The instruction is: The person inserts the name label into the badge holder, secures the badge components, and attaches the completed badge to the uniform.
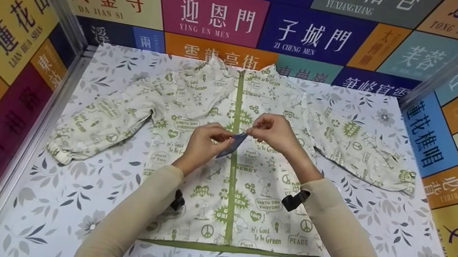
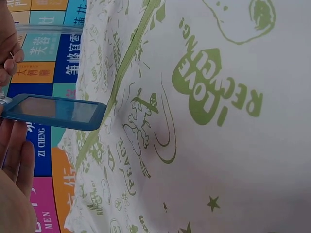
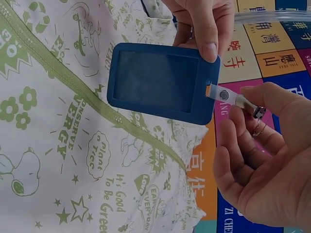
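Observation:
Over the middle of a spread jacket point(image 1: 196, 100), both hands meet at a blue badge holder point(image 3: 155, 85) with a clear window. My left hand point(image 1: 203, 143) grips the holder near its slotted end, its thumb on the frame in the right wrist view. At that end a clear strap point(image 3: 223, 94) with a metal clip point(image 3: 259, 112) passes through the slot. My right hand point(image 1: 274, 131) pinches the strap beside the clip between thumb and finger. The jacket is whitish with green prints, and a green zipper point(image 1: 231, 203) runs down its front.
Both sleeves of the jacket spread out sideways on a table point(image 1: 69, 222) covered in a grey leaf pattern. Colourful panels point(image 1: 211, 14) with large characters stand behind and at both sides. A metal rail point(image 1: 28, 146) runs along the left edge.

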Demonstrator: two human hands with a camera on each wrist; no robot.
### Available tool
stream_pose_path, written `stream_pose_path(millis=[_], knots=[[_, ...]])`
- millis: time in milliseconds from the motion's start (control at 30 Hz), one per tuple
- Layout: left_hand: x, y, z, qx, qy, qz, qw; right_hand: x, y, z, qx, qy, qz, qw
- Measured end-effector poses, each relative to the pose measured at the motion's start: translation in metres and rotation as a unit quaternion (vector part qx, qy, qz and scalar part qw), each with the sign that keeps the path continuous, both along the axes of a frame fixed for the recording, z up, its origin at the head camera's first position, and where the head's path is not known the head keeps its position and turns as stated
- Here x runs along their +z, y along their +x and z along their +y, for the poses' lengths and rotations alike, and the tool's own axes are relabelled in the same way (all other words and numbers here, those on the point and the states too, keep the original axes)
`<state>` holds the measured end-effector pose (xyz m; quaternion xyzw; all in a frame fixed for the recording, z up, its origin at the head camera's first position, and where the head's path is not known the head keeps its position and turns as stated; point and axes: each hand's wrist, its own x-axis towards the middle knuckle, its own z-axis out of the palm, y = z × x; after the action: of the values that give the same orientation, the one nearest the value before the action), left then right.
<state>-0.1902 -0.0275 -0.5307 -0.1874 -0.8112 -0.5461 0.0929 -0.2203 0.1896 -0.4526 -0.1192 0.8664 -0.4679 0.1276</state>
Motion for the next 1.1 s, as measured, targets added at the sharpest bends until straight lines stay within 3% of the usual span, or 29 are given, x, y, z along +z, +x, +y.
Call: stream_pose_path(millis=[367,667,1100], knots=[[-0.003,0.001,-0.003,-0.025,0.038,-0.017,0.9988,-0.001,0.001,0.0,0.02,-0.01,0.06,0.998],[0.002,-0.003,-0.002,0.001,0.007,-0.011,0.9999,-0.001,0.001,0.001,0.03,-0.014,0.063,0.997],[0.01,-0.007,0.004,-0.012,0.016,-0.001,0.9998,-0.004,0.002,0.002,0.042,0.007,0.076,0.996]])
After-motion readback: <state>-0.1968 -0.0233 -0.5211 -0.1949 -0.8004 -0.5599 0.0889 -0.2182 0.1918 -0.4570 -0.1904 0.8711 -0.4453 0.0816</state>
